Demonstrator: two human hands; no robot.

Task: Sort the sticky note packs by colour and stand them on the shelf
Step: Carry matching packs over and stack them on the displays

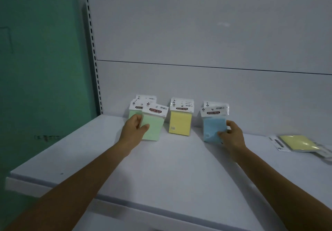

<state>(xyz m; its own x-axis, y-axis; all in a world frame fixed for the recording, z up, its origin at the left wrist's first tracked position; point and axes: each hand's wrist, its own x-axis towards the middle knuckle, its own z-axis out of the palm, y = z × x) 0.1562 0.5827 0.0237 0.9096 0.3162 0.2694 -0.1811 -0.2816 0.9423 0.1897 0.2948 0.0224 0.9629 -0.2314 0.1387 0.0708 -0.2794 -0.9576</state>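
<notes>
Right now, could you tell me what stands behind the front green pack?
More green packs stand behind it; only their white header cards and a green edge show, the rest covered.

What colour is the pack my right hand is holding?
Blue. The right hand grips the blue pack, clearest in the head view.

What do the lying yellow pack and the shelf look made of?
Yellow pack: probably paper pad under clear glossy film, given the glare streak on it. Shelf: smooth matte white sheet, likely painted metal or laminate; the look leaves that open.
</notes>
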